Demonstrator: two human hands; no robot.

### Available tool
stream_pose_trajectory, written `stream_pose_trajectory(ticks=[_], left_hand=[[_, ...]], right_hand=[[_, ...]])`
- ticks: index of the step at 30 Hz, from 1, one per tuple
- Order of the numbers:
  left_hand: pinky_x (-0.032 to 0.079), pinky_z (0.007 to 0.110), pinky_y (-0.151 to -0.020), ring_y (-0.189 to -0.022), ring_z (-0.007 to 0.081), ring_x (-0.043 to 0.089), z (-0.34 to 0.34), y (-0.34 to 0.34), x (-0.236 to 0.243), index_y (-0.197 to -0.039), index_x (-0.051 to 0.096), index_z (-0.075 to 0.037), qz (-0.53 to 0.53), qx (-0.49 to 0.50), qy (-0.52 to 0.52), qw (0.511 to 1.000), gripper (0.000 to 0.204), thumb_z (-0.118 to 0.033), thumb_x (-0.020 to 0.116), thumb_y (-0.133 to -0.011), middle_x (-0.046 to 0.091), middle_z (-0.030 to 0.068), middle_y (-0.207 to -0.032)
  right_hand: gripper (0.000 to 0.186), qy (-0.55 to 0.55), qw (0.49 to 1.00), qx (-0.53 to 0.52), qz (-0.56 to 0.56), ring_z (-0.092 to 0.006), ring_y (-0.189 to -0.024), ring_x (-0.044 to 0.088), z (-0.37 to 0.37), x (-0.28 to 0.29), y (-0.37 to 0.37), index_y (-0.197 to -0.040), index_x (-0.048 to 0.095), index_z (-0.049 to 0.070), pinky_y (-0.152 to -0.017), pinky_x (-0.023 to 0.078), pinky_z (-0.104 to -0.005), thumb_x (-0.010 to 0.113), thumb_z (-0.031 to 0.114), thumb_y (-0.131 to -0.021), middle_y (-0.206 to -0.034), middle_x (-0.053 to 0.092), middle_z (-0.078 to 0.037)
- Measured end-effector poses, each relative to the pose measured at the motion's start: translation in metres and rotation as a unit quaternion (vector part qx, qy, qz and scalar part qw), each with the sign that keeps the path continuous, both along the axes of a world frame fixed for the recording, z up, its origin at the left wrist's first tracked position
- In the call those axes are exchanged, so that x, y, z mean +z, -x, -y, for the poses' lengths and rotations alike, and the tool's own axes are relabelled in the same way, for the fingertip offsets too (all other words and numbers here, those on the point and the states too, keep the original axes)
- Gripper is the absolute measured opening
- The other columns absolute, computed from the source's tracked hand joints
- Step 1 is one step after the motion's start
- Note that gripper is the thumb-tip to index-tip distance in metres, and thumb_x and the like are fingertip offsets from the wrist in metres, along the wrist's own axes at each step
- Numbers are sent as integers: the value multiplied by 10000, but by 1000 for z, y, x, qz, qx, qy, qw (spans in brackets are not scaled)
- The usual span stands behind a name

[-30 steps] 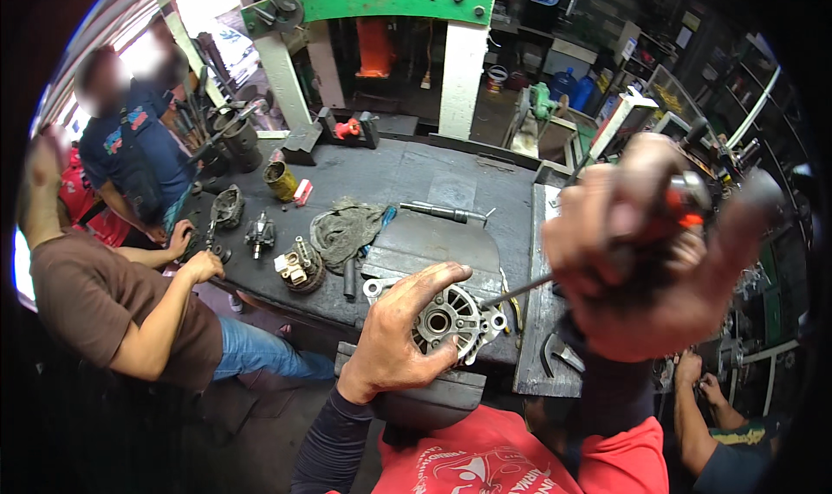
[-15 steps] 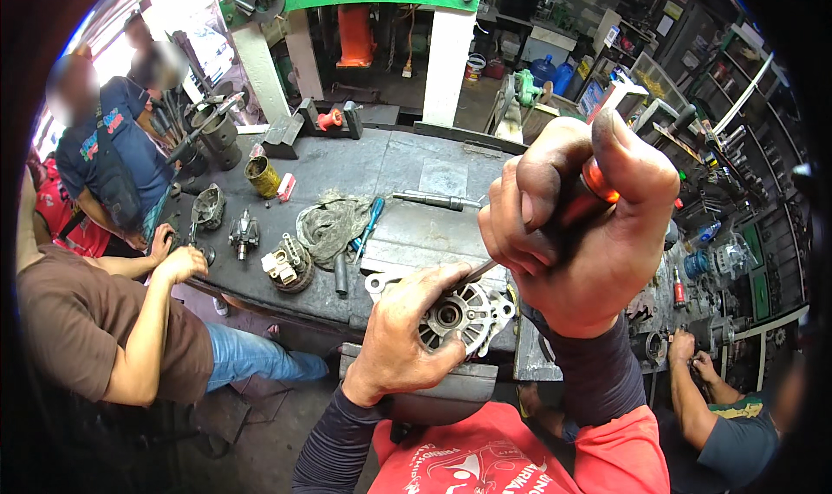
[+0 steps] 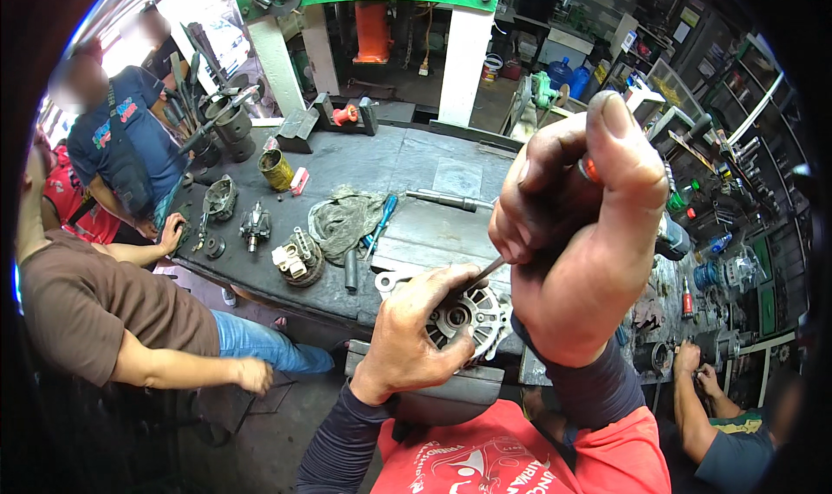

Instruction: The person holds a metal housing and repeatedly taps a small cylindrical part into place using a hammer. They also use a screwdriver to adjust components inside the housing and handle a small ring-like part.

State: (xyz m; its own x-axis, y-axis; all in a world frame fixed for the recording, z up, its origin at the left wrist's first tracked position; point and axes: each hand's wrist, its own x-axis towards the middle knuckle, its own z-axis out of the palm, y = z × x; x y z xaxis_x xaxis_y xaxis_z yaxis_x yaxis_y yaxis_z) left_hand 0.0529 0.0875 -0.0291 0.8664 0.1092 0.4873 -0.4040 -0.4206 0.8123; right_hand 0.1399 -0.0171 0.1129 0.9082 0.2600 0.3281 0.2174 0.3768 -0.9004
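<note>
- Half curls left hand (image 3: 414, 331) in broad grip, holding slotted metal housing (image 3: 481, 321).
- Holds right hand (image 3: 585, 243) higher, thumb upward, in tight grip around thin-shafted tool (image 3: 492, 270).

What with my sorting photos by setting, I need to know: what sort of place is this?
Probably a mechanical repair workshop: loose metal parts and a crumpled rag lie on the dark workbench, and the left hand rests on a slotted metal housing.
</note>
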Motion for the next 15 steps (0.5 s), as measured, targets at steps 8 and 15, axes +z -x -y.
stream_pose_trajectory(ticks=[8,15], left_hand=[[573,396,-731,-841,357,751,18,-6,7,-1181,681,19,-13,55,90,994,212,-80,690,-994,752,191,-981],[552,455,-705,-817,396,710,25,-10,5,-1123,689,-44,-11,105,17,994,230,14,698,-901,706,198,-882]], right_hand=[[484,84,963,219,130,-132,-485,471,1,2,-19,-769,577,-18,-492,396,-280,487,384,-1024,-705,606,-109],[433,64,901,425,52,-152,-629,565,0,25,-37,-842,629,-29,-547,421,-268,598,390,-950,-762,622,-116]])
